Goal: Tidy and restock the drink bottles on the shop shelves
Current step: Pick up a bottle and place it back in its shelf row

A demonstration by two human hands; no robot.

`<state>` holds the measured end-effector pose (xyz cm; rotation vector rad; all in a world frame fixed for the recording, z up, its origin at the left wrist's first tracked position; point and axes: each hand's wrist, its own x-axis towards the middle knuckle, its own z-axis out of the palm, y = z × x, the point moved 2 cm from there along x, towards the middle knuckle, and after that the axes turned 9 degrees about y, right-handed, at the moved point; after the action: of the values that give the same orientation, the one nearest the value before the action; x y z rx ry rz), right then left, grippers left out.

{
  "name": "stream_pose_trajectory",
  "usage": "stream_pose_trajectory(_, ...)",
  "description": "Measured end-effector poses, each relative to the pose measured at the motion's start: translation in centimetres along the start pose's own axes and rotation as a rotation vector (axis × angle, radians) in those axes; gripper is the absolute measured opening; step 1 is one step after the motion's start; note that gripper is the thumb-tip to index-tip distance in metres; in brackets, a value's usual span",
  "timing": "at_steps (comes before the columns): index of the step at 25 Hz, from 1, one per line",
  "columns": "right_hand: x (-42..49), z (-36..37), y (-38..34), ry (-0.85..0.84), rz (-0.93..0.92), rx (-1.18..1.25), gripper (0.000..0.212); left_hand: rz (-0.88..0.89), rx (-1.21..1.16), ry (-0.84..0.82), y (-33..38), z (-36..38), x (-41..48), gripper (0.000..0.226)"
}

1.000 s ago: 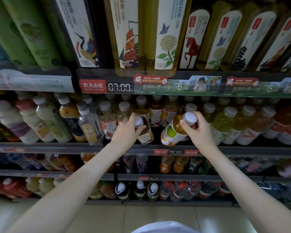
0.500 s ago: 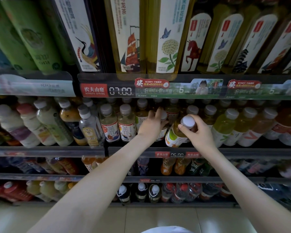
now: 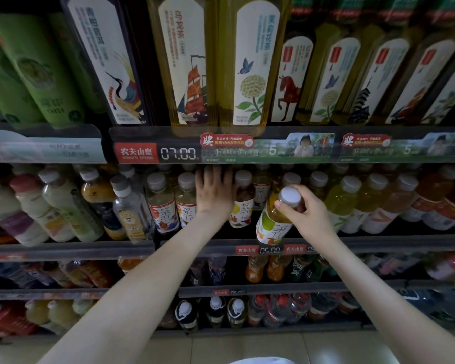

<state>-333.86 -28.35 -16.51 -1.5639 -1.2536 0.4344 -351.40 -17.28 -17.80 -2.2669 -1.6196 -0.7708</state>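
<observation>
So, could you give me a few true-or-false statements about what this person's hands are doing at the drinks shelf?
1. The right hand grips a tea bottle by its neck, just under the pale cap. True.
2. That bottle stands upright. False: it is clearly tilted.
3. The left hand is down at the lowest shelf. False: it reaches into a gap between bottles on the same shelf as the right hand.
4. The price display above the left hand reads 07.00. True.

Dim shop light here, lower shelves (image 3: pixel 63 292) lost in shadow; the price strip (image 3: pixel 177 153) up top reads sharp, left-hand bottles (image 3: pixel 16 206) smear soft, wide lens bows the edges, near floor (image 3: pixel 221 348) catches a pale glow
</observation>
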Motion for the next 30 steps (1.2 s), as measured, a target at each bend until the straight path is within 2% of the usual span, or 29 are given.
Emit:
stream_pose_trajectory(4, -0.4, 1.3, 0.1, -0.038, -0.004, 0.025, 0.029, -0.079, 0.042, -0.258, -2.8, 0.5, 0.5, 0.071)
stream_pose_trajectory(5, -0.5, 1.6, 0.1, -0.042, -0.006, 0.03, 0.029, -0.052, 0.035, -0.234, -2.8, 0.3, 0.2, 0.068)
stream_pose_trajectory(9, -0.6, 2.4, -0.1, -0.039, -0.038, 0.034, 0.026, 0.143, 0.036, 0.082, -3.0, 0.0, -2.0, 0.039)
stream_pose_trajectory(11, -0.5, 2.8, -0.1, -0.024, -0.047, 0.036, 0.028, 0.171, -0.006, 0.135, -2.9, -0.6, -3.1, 0.035)
stream_pose_trajectory(16, -0.6, 3.5, 0.0, -0.01, -0.028, 0.051, 0.03, 0.264, -0.054, -0.066, -2.8, -0.2, -8.3, 0.063)
stream_pose_trajectory(19, -0.6, 3.7, -0.3, -0.024, -0.028, 0.068, 0.029, 0.389, 0.011, -0.053, -4.8, -0.3, -8.9, 0.048)
stream_pose_trajectory(22, -0.6, 4.4, -0.5, -0.053, -0.031, 0.075, 0.029, 0.214, -0.196, -0.038, -6.2, -2.6, -8.3, 0.047)
stream_pose_trajectory(26, 0.0, 5.4, -0.4, -0.038, -0.032, 0.035, 0.04, 0.118, -0.446, 0.04, -6.9, -5.3, -8.6, 0.046)
stream_pose_trajectory(30, 0.9, 6.6, -1.3, -0.074, 0.005, 0.088, 0.03, -0.033, -0.572, 0.131, -8.5, -8.4, -6.7, 0.046)
